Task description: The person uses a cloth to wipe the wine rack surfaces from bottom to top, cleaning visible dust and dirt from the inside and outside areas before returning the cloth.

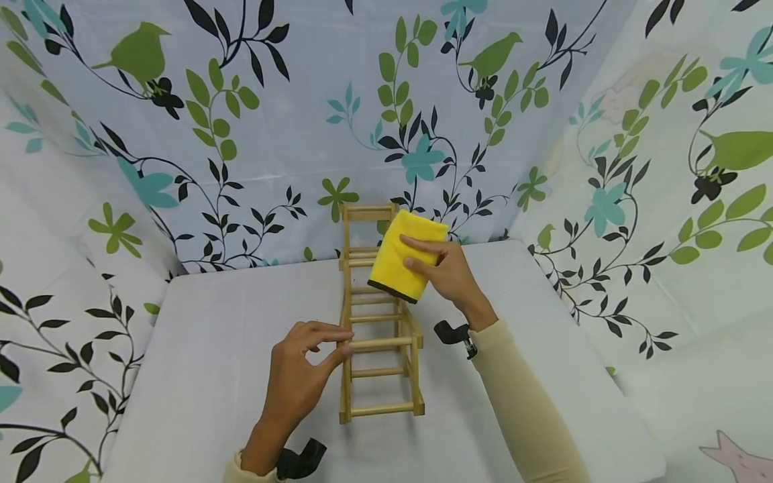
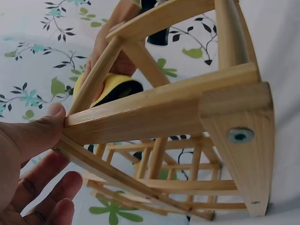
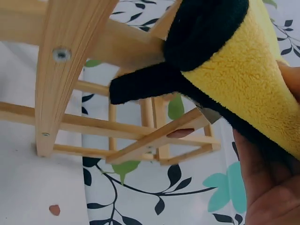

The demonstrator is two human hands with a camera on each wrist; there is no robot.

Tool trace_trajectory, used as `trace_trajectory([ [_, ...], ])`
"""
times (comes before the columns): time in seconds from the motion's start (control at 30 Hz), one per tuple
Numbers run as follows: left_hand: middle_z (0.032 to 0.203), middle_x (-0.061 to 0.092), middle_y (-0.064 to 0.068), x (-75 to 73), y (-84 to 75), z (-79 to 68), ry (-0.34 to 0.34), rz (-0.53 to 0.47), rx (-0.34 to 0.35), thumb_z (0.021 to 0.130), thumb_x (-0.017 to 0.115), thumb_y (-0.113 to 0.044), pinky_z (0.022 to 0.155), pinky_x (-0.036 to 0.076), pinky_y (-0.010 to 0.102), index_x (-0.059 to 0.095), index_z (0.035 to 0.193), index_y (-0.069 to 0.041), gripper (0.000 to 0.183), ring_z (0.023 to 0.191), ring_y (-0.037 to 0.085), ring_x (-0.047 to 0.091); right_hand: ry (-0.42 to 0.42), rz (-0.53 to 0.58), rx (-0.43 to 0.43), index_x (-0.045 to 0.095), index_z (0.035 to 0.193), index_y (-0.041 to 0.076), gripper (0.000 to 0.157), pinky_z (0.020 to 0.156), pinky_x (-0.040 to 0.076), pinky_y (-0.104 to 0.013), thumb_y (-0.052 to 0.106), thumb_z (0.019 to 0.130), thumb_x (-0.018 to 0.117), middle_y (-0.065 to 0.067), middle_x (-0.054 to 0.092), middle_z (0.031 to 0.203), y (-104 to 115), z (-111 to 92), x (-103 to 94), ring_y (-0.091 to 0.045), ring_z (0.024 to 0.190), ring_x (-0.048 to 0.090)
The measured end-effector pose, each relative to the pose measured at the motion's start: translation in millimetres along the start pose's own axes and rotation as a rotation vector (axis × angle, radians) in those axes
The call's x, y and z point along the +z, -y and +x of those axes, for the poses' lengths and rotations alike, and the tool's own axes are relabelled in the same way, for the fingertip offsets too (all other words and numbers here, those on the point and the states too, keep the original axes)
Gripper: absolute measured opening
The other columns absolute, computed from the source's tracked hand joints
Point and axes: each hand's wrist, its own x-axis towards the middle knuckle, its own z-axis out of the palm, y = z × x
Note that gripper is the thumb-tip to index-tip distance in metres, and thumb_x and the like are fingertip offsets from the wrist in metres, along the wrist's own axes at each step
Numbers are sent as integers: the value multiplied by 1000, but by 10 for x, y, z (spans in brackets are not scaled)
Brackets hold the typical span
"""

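Observation:
A light wooden tiered rack with round rungs stands on the white table, reaching back toward the patterned backdrop. My left hand pinches the rack's left side rail at a front tier; in the left wrist view the thumb lies on the wooden corner, fingers below. In my right hand is a folded yellow cloth with a black edge, held between thumb and fingers over the rack's right side. The right wrist view shows the cloth's fluffy yellow face and black border close against a wooden bar.
The white table extends on both sides of the rack. Fabric printed with leaves, birds and flowers hangs behind it and along both sides. A black wrist-worn device sits at the left wrist, another at the right.

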Motion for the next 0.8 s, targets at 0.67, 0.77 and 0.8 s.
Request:
trace_trajectory([
  [0.67, 109, 83, 7, -698, 564, 511, -197, 190, -13, 92, 85, -20, 82, 47, 16, 82, 122, -14, 31, 96, 24, 72, -16, 10, -37, 72, 139, 20, 44, 96, 64, -39, 16, 97, 81, -13, 63, 144, 177, -259, -20, -30, 119, 69],
  [0.77, 110, 82, 7, -630, 413, 328, -317, 164, 2, 90, 87, -16, 86, 46, 13, 81, 122, -12, 32, 95, 23, 72, -197, 36, -84, 70, 141, 21, 46, 99, 62, -35, 15, 97, 80, -13, 60, 148, 191, -193, -202, -29, 123, 68],
  [0.8, 109, 82, 6, -587, 361, 244, -345, 147, 15, 89, 88, -14, 88, 46, 11, 82, 121, -12, 33, 94, 23, 72, -250, 38, -87, 69, 142, 22, 46, 101, 62, -35, 15, 97, 80, -13, 60, 149, 185, -157, -267, -28, 124, 67],
])
